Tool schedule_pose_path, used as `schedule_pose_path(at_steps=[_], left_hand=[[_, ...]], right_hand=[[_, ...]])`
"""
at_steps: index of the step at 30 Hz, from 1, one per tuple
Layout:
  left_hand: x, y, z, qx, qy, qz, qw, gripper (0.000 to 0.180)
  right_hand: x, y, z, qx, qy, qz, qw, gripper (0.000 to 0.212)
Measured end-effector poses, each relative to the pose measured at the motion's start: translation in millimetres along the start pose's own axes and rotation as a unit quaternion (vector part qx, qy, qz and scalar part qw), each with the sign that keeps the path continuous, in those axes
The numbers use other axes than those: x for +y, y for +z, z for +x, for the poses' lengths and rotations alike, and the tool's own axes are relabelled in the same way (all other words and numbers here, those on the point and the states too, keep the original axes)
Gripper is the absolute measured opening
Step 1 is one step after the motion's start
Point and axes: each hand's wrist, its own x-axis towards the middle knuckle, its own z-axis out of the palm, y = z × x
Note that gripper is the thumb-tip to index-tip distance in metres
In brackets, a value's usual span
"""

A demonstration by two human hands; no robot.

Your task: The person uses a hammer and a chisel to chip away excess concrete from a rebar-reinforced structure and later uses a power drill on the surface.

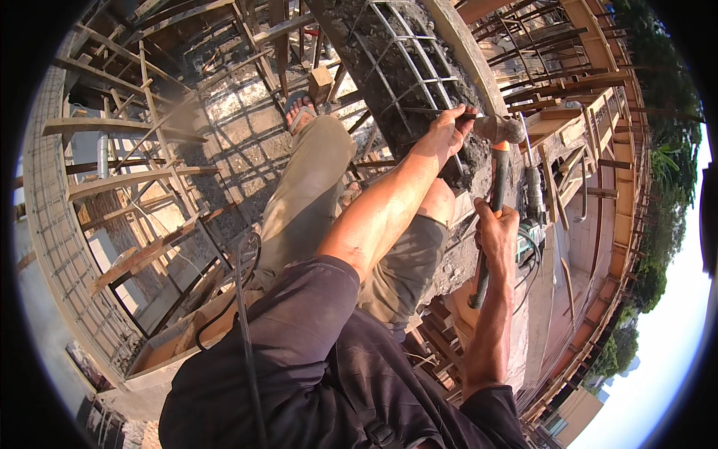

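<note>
My left hand (449,129) is closed around a thin dark metal rod, likely a chisel (420,111), lying across the concrete beam. My right hand (496,230) grips a hammer (499,173) by its dark handle with an orange band near the top. The hammer's head (499,129) is at the rod's right end, just beside my left fingers; whether they touch I cannot tell. Under the rod, a rough grey concrete beam (470,153) shows bare steel bars (410,37) tied into a cage. The rod's left tip is hard to make out against the steel.
A power tool (532,196) with a green body and black cord rests on the concrete to the right. Wooden props and planks (123,127) stand below at the left, over a lower floor. My sandalled foot (301,111) is beside a wooden block (321,81). Formwork (598,224) edges the right.
</note>
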Motion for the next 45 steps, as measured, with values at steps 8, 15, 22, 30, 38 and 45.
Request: schedule_pose_path(at_steps=[8, 15, 22, 30, 38, 45], left_hand=[[-4.5, 4.2, -7.1, -0.013, 0.005, 0.022, 1.0, 0.011], [-8.8, 3.6, -15.4, 0.082, -0.057, 0.145, 0.984, 0.031], [3.8, -9.7, -3.3, 0.045, -0.055, 0.149, 0.986, 0.028], [-3.4, -8.6, -9.9, 0.055, -0.035, 0.139, 0.988, 0.032], [-4.3, -9.3, -15.4, 0.212, 0.087, 0.362, 0.904, 0.075], [23.9, 24.5, -26.6, -0.081, 0.199, 0.689, 0.692, 0.077]], right_hand=[[-105.8, -120.8, -47.9, 0.131, -0.379, 0.387, 0.83, 0.035], [38.1, 2.4, 35.4, 0.019, -0.032, -0.089, 0.995, 0.038], [-23.9, -28.9, -34.6, 0.012, -0.028, 0.036, 0.999, 0.041], [-66.3, -73.0, -15.1, 0.155, -0.374, 0.404, 0.82, 0.036], [60.1, 2.3, 9.4, -0.02, 0.039, 0.003, 0.999, 0.031], [97.9, -6.9, -21.4, 0.01, 0.091, 0.047, 0.995, 0.036]])
